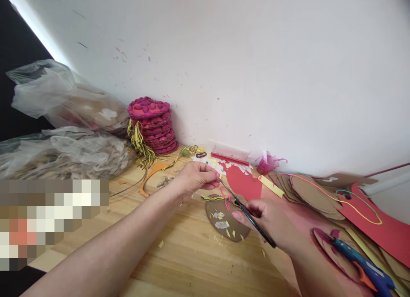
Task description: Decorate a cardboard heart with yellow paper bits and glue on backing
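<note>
My right hand [267, 220] is closed around a pair of dark-handled scissors [238, 201], whose blades point up and left. The blade tips meet the fingertips of my left hand [200, 176], pinched on something too small to make out. Below the scissors lies a brown cardboard disc [229, 228] with whitish patches and several pale yellow scraps. A yellow-green bundle of threads [213, 198] and a pink string [224, 198] rest at its upper edge. Behind the hands is a rounded red piece of paper [245, 183].
A stack of magenta-covered discs [152, 126] stands against the wall, left of it plastic bags [70, 151]. Along the right are cardboard discs [315, 194], red sheets [381, 228], a yellow strip [271, 186] and a blue glue gun [361, 263]. A magenta-stained cup [264, 163] stands behind.
</note>
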The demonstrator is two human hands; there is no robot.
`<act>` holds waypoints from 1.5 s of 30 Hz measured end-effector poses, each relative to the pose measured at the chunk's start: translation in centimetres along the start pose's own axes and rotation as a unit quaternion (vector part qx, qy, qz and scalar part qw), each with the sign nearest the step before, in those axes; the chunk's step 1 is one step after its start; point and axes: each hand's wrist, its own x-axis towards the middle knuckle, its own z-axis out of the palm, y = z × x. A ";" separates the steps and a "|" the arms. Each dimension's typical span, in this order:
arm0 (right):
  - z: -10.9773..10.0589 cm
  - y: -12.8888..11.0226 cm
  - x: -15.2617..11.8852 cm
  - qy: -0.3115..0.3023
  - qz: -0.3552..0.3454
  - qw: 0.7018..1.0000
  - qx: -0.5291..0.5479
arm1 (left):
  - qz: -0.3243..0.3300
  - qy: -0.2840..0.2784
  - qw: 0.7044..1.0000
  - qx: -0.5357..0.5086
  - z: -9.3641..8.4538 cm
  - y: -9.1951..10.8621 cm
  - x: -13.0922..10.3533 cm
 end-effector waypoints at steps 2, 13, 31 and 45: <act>0.0 0.2 0.2 0.011 0.003 1.000 0.016 | 0.016 0.016 1.000 -0.004 -0.1 0.0 0.1; 1.7 1.2 1.5 0.048 0.022 0.952 0.301 | 0.005 -0.200 0.976 0.088 0.8 -1.2 -1.0; 2.2 0.7 1.2 0.086 0.012 0.941 0.326 | -0.009 -0.225 0.968 0.109 1.3 -1.8 -1.1; 2.9 1.0 1.6 0.135 0.000 0.917 0.375 | 0.008 -0.195 0.979 0.057 1.7 -2.7 -0.9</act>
